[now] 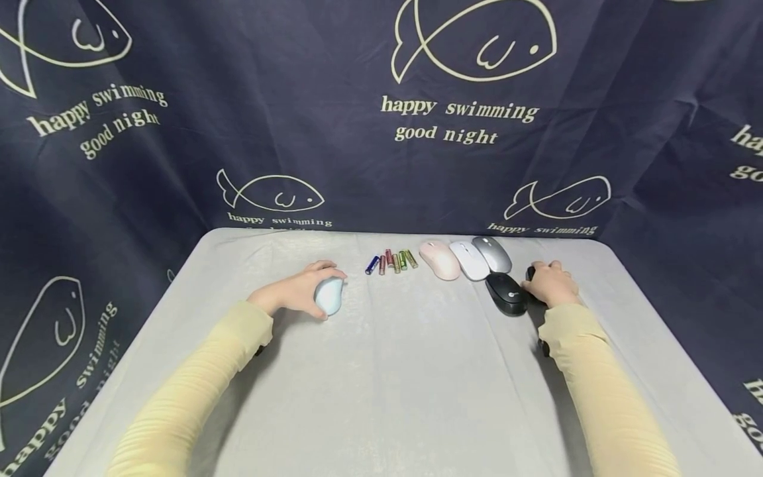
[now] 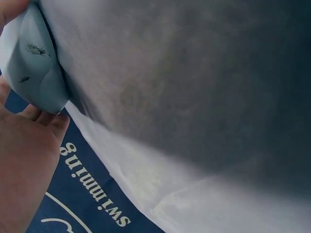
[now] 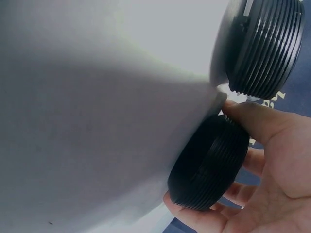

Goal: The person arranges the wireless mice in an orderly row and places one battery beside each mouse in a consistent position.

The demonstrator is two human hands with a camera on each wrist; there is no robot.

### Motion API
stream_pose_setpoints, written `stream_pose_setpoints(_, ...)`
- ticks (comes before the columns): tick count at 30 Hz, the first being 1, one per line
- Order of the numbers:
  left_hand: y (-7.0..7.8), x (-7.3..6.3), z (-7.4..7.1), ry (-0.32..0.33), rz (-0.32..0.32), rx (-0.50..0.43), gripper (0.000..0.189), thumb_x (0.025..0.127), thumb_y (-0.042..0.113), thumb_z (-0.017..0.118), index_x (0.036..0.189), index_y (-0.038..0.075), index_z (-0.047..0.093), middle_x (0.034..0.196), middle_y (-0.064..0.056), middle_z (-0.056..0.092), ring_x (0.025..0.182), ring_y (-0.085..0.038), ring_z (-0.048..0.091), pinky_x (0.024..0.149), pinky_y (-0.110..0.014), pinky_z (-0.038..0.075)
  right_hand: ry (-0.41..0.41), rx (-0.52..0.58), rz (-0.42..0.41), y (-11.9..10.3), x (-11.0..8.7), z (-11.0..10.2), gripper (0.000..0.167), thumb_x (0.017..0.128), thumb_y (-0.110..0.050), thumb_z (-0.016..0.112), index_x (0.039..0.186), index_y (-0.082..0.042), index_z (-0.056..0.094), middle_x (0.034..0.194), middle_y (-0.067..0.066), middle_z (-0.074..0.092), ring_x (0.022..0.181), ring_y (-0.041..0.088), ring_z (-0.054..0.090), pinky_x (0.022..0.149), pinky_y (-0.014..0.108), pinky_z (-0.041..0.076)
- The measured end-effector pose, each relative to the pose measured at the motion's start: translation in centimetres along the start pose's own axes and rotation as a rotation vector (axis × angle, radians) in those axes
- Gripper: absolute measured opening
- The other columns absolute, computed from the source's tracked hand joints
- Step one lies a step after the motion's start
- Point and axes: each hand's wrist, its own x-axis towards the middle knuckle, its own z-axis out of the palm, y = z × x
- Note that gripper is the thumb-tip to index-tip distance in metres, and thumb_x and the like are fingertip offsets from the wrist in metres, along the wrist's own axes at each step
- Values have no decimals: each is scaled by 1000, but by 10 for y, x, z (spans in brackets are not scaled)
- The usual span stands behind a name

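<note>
At the left of the table, my left hand (image 1: 296, 289) grips a light blue computer mouse (image 1: 329, 296), thumb on the near side and fingers on the far side. Dark scuffs mark that blue mouse (image 2: 36, 68) in the left wrist view. Over on the right, my right hand (image 1: 553, 283) holds a black ridged mouse (image 3: 209, 165) by its sides; in the head view the hand hides most of it. Just left of this hand sits another black ridged mouse (image 1: 507, 294), apart from the held one in the right wrist view.
Pink (image 1: 440, 260), white (image 1: 469, 260) and grey mice sit side by side behind the black one. Several coloured batteries (image 1: 392, 261) lie in a loose row left of them. Behind the pale table (image 1: 381, 371) hangs a dark blue curtain (image 1: 346, 119) printed with fish.
</note>
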Motion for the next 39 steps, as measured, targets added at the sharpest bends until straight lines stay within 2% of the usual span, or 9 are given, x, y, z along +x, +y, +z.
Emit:
stream_pose_setpoints(8, 1, -2, 1, -5, -18, -63, 86, 56, 13, 83, 134, 11, 46, 149, -22, 23, 131, -38, 30, 99, -56, 37, -12, -8, 15, 0, 2, 1, 66, 91, -32, 53, 139, 7, 29, 126, 43, 26, 109, 60, 37, 81, 64, 44)
stream_pose_setpoints(11, 4, -4, -1, -12, -32, -61, 89, 58, 15, 84, 137, 10, 44, 151, -24, 20, 134, -41, 27, 100, -58, 36, -11, -10, 16, -1, 2, 1, 66, 91, -32, 53, 139, 7, 29, 126, 43, 27, 109, 60, 38, 82, 65, 43)
stream_pose_setpoints(16, 9, -3, -5, -4, -89, -41, 97, 62, 23, 85, 143, 6, 36, 151, -29, 19, 137, -45, 22, 102, -60, 34, -8, -13, 19, 0, 2, 2, 67, 91, -32, 53, 139, 7, 29, 126, 42, 27, 110, 60, 38, 83, 65, 43)
stream_pose_setpoints(20, 13, -1, -8, 5, -146, -5, 97, 65, 27, 84, 144, 2, 34, 150, -29, 23, 136, -44, 25, 105, -58, 33, -2, -14, 14, 0, 2, 2, 67, 91, -32, 53, 139, 7, 29, 125, 43, 28, 109, 60, 38, 82, 65, 43)
stream_pose_setpoints(27, 25, 3, -10, 31, -191, 43, 86, 69, 26, 83, 136, -8, 41, 142, -29, 38, 132, -43, 34, 110, -53, 28, 2, 1, 7, 0, 2, 2, 67, 90, -33, 53, 139, 7, 29, 125, 43, 27, 110, 60, 37, 82, 65, 42)
stream_pose_setpoints(32, 32, 5, -10, 20, -239, 38, 85, 67, 22, 84, 135, -8, 43, 140, -26, 41, 130, -40, 38, 111, -50, 30, 14, -2, 5, 1, 3, 5, 67, 91, -33, 53, 139, 6, 29, 125, 42, 27, 110, 61, 37, 82, 66, 42)
stream_pose_setpoints(39, 39, 6, -12, 3, -298, 9, 86, 67, 19, 84, 137, -5, 41, 142, -24, 40, 130, -38, 38, 111, -49, 30, 64, -24, -29, 4, 0, 10, 63, 92, -30, 51, 138, 7, 30, 125, 42, 28, 110, 61, 36, 85, 67, 39)
